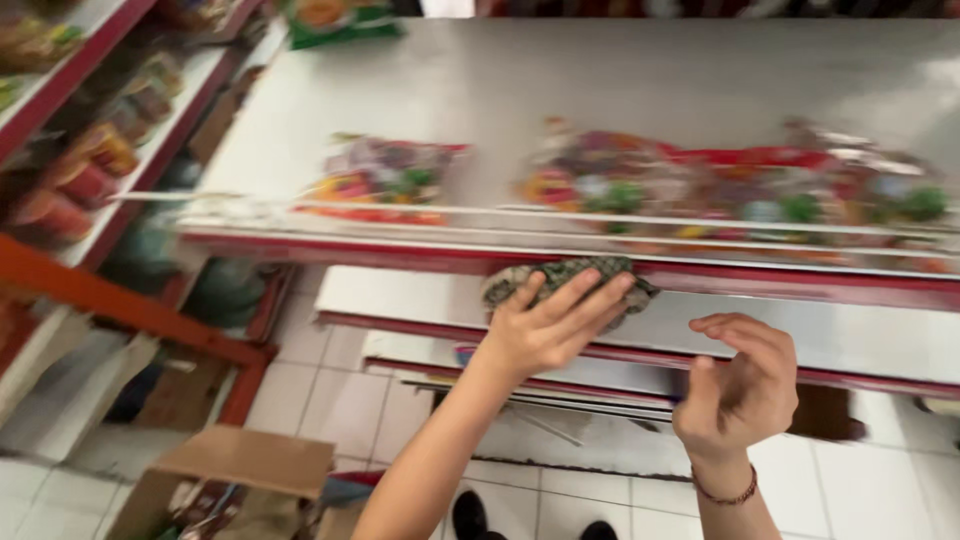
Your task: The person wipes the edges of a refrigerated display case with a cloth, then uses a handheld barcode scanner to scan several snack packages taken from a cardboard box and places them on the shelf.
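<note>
The left hand (552,325) pressed a patterned cloth (570,280) flat-fingered against the shelf's red front edge (400,255); the right hand (742,385) hovered below that edge, curled, holding nothing. A hard swipe could snag the candy bags (385,180) just above — and drag them off.

Counting now: two hands showing, left hand (548,325) and right hand (740,385). One patterned cloth (560,275) sitting under the left fingers. Two clusters of candy bags lying just above the hands: one bag (385,180), one blurred row (740,190), count unclear. One cardboard box (235,470) sitting below-left.
</note>
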